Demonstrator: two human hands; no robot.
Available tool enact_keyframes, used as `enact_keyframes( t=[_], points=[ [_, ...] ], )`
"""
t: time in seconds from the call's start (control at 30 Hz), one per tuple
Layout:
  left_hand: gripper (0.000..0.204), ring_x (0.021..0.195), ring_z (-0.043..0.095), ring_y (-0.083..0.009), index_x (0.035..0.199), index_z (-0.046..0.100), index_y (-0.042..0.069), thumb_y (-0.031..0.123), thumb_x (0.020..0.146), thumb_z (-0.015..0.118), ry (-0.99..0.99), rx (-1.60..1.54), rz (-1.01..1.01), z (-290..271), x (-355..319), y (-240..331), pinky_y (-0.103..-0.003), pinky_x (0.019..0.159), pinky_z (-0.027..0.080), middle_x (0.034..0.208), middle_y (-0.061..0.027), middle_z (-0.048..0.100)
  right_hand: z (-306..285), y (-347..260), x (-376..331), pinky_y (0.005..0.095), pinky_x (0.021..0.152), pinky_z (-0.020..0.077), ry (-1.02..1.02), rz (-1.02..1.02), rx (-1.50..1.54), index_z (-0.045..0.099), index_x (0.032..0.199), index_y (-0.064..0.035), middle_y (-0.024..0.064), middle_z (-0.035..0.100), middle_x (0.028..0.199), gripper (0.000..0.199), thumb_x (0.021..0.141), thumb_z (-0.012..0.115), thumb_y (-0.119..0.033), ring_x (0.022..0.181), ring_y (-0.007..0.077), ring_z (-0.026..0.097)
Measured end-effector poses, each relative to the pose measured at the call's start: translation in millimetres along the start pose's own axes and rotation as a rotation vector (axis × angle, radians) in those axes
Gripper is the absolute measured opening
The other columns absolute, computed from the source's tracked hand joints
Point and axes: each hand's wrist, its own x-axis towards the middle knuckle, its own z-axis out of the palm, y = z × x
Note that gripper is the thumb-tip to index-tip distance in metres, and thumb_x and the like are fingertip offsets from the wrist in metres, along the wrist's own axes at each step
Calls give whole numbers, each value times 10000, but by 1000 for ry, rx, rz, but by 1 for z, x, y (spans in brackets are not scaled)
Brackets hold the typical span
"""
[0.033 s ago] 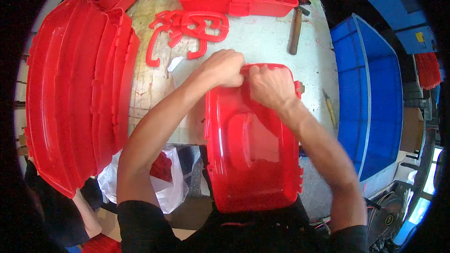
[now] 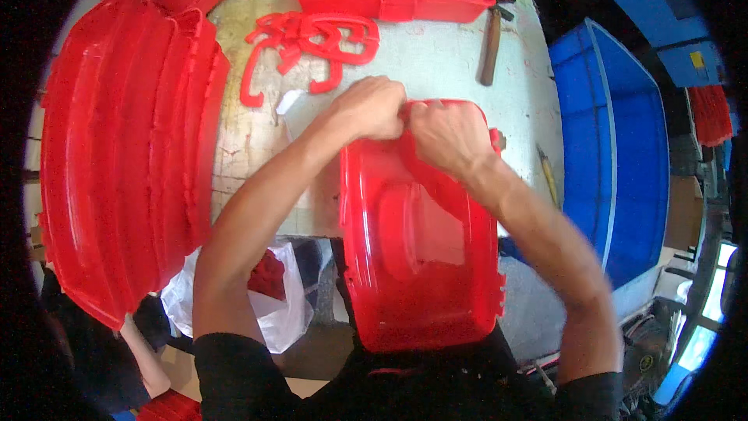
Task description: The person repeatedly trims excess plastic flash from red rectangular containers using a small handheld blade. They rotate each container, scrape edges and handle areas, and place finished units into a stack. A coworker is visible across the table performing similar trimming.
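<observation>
A shiny red plastic case shell [image 2: 425, 312] leans from the table's near edge down against my lap, with a raised oval in its middle. At its far left corner, my left hand [image 2: 375, 109] is closed in a fist; what the fingers grip is hidden. My right hand [image 2: 453, 139] is closed over the far rim, knuckles up, close beside the left. Small notched tabs line the shell's right edge. Beyond my hands lies a loose pile of red plastic handles [image 2: 331, 43].
Stacked red shells [image 2: 128, 164] stand at left. A red bin [image 2: 436, 6] of small red parts sits at the back. A hammer [image 2: 490, 47] and a yellow-handled tool [image 2: 548, 175] lie on the right. Beyond is a blue crate [image 2: 615, 156]; a white bag [image 2: 292, 312] hangs low left.
The view has shifted slightly, so the table's things sit a little higher in the picture. My right elbow has swung a little outward. Both hands keep their place at the shell's far end.
</observation>
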Motion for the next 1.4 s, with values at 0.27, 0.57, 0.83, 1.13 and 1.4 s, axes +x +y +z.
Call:
enact_keyframes(
  t=[0.27, 0.57, 0.83, 1.13, 1.4],
  points=[
    [216, 861, 670, -439, 787, 712, -33, 139, 659, 681, -24, -44, 6, 8, 7, -6, -509, 745, 536, 834, -294, 662, -4, 1, 13, 400, 583, 576, -242, 37, -37, 734, 810, -111, 121, 740, 794, 132, 861, 634, -180, 715, 271, 735],
    [216, 847, 664, -452, 778, 699, -32, 140, 654, 657, 23, -45, 6, 2, 2, -2, -524, 749, 535, 828, -301, 654, 4, 3, 7, 426, 593, 581, -129, 129, 115, 732, 791, -75, 141, 734, 781, 164, 859, 613, -167, 701, 293, 733],
    [337, 927, 673, -418, 977, 712, 64, 301, 738, 690, -36, -78, 110, 5, 3, -9, -517, 801, 535, 921, -242, 696, -8, 9, -7, 398, 553, 563, -14, 10, -81, 692, 806, -84, 128, 709, 726, 162, 881, 595, -190, 655, 252, 720],
    [433, 930, 659, -429, 1024, 699, 114, 461, 1010, 442, -43, -136, 79, -5, -4, -8, -528, 818, 518, 962, -210, 699, -12, 163, 178, 497, 754, 568, 191, 354, 105, 715, 917, -89, 192, 718, 913, 273, 864, 660, -351, 894, 374, 704],
    [388, 809, 668, -457, 1080, 615, 138, 479, 1011, 445, 66, -96, 13, -1, -6, -9, -573, 713, 523, 817, -230, 681, 59, 189, 218, 492, 801, 585, 14, 390, 163, 752, 919, -61, 185, 735, 964, 259, 787, 638, -252, 901, 357, 726]
  ],
)
